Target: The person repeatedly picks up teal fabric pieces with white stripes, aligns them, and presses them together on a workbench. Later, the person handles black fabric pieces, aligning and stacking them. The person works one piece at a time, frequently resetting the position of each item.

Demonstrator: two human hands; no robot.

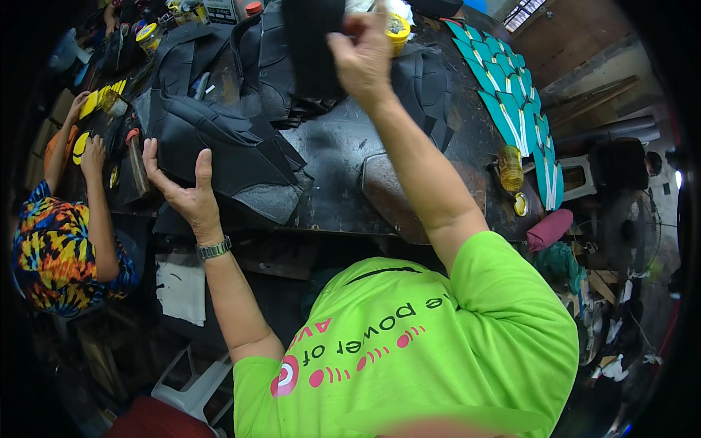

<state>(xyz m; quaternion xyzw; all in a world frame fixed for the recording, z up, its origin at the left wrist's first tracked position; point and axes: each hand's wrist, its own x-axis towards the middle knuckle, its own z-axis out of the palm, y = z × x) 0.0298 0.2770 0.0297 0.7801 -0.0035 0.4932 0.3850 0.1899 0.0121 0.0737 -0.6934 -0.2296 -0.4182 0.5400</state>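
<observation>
My right hand (365, 69) is raised over the far side of the dark worktable (328, 175). Its fingers are closed on a flat black panel (314, 47) of leather-like material, which hangs upright to the left of the hand. My left hand (186, 186), with a metal-banded watch at the wrist, has its thumb and fingers spread and holds nothing. It is beside the near left edge of a pile of black cut pieces (212, 139) with curved seams. More black pieces (263, 66) lie beyond them, and others (420, 87) lie behind my right forearm.
Teal pieces with white strips (504, 95) overlap in rows at the right. Near them are an amber jar (510, 168), a round lid (521, 204) and a pink cloth (549, 230). A yellow tub (396, 29) stands far back. At left, another person (69, 241) handles yellow pieces near a wooden handle (137, 164).
</observation>
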